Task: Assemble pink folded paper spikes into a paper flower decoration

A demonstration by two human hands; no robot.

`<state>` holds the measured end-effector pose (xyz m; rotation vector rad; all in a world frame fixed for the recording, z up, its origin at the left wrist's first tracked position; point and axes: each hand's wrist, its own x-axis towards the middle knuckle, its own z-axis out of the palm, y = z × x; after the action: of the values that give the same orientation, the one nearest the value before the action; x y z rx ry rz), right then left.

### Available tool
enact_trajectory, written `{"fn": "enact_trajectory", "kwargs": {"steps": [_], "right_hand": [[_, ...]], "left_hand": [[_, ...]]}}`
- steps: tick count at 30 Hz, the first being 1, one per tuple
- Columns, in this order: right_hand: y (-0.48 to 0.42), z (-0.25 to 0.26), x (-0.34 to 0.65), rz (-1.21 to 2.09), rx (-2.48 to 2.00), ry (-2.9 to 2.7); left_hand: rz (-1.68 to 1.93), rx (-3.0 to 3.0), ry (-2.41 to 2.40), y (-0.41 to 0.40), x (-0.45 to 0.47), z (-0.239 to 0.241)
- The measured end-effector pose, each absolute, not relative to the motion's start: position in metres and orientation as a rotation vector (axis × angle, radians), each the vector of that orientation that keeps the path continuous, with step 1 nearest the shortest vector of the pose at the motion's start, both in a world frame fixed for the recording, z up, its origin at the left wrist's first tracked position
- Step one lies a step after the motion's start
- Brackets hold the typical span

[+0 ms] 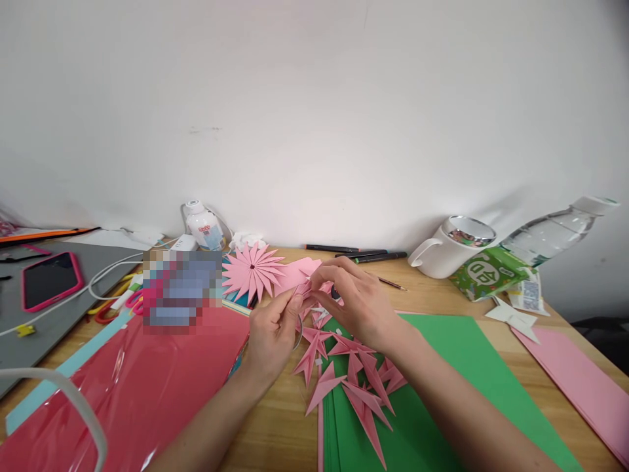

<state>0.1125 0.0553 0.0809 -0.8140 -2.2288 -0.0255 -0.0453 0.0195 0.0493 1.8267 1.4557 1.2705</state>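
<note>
My left hand (275, 328) pinches a small piece of folded pink paper (303, 288) between thumb and finger. From the right, my right hand (356, 298) reaches over with bent fingers and grips the same piece; the fingertips partly cover it. Below the hands, several pointed folded pink paper pieces (361, 393) lie loosely on green paper sheets (452, 380). Just behind my left hand rests a round pink paper pinwheel-like flower (253, 269) with many points. Flat pink paper (289, 275) lies beside it, partly hidden by my fingers.
Red paper in clear plastic (162, 367) covers the left front. A phone (52, 280) lies on a grey mat. Behind stand a white bottle (205, 226) and several dark pens (363, 254). At right are a white mug (447, 249), a green tissue pack (491, 272), a leaning water bottle (550, 233) and pink sheets (580, 373).
</note>
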Motion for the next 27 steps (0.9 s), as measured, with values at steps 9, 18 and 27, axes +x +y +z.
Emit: {"fn": "enact_trajectory", "kwargs": {"steps": [9,18,27], "right_hand": [[0.055,0.092,0.115,0.171,-0.728,-2.379],[0.055,0.098,0.128,0.179,-0.942,-2.588],[0.05,0.104,0.123,0.096,-1.06,-2.743]], "left_hand": [[1.293,1.96,1.542,0.023,-0.048,0.044],[1.262,2.158,1.416,0.023,-0.047,0.041],[1.114,2.153,1.471,0.02,-0.046,0.042]]}}
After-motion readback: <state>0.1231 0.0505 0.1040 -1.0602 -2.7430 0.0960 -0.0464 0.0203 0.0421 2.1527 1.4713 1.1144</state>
